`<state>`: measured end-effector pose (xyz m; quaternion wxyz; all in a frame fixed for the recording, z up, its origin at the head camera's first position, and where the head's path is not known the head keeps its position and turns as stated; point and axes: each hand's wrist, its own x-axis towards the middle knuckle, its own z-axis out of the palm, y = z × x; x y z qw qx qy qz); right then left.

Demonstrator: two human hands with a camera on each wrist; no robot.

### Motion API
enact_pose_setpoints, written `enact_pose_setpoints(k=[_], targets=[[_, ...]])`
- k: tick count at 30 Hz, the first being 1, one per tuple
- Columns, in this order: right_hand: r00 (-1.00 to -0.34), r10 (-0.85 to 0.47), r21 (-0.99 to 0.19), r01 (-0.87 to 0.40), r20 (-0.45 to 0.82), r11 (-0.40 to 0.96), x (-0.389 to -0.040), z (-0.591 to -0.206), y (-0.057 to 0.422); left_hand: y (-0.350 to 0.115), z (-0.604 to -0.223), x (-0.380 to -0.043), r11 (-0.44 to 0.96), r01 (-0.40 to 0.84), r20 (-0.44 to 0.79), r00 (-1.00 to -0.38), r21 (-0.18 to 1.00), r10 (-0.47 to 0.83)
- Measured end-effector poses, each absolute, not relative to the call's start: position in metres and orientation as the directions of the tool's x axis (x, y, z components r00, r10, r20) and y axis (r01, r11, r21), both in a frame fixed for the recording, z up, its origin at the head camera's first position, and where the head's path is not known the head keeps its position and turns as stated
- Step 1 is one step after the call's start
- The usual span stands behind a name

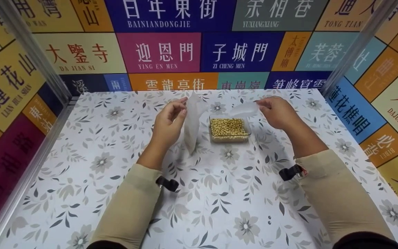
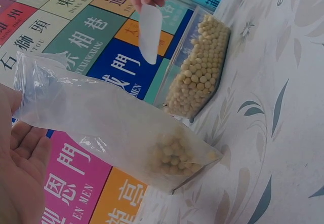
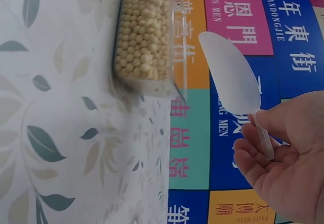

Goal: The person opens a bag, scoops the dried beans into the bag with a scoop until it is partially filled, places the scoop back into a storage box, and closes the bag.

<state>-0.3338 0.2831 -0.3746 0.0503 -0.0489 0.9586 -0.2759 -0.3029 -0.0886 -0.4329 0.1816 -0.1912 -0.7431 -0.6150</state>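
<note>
2 sleeves [image 1: 126, 204], long bag [image 1: 192, 126] upright, scoop [image 1: 244, 109] leftward

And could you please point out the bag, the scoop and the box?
Bag [image 2: 115, 118], left wrist view: middle of its side.
Scoop [image 3: 234, 77], right wrist view: its blade.
Box [image 1: 230, 139], head view: its near wall.

Right wrist view: container [image 3: 147, 88] cut off at top. Left wrist view: left hand [image 2: 23, 176] cut off at left.
</note>
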Motion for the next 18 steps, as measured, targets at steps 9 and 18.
enact_pose_setpoints(k=[9,18], targets=[[-0.988,-0.141,-0.455,-0.096,-0.065,0.885,-0.335,-0.391,0.285,-0.089,-0.433,-0.303,0.165,0.514,0.511,-0.857,0.842,0.066],[-0.987,-0.125,-0.454,-0.068,-0.097,0.888,-0.334,-0.394,0.279,-0.088,-0.433,-0.302,0.189,0.502,0.498,-0.864,0.844,0.072]])
